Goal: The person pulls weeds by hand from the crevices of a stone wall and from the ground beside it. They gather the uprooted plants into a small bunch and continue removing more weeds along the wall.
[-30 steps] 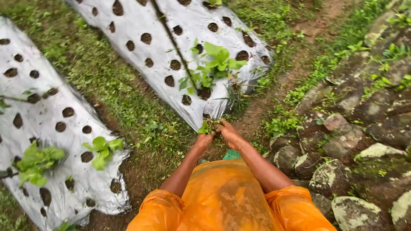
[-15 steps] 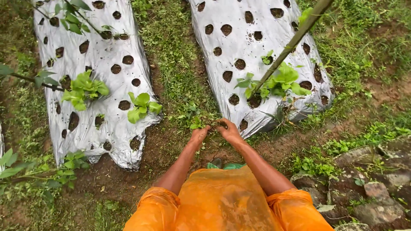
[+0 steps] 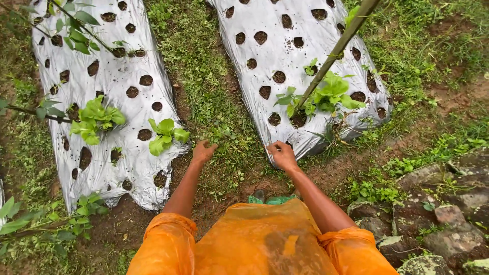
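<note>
Over the weedy furrow (image 3: 224,122) the hands have parted — left hand (image 3: 202,152) open, right hand (image 3: 281,154) fisted.

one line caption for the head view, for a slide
Left hand and right hand apart over weedy furrow between silver mulch beds.

grassy furrow (image 3: 214,97) lies open between two silver mulch sheets (image 3: 117,117).

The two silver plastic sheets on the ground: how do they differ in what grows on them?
The left sheet carries two separate leafy plants, and no pole. The right sheet carries one leafy clump, with a slanted pole rising from it. The right hand is at the right sheet's edge; the left hand is over grass. Both sheets have round holes.
</note>
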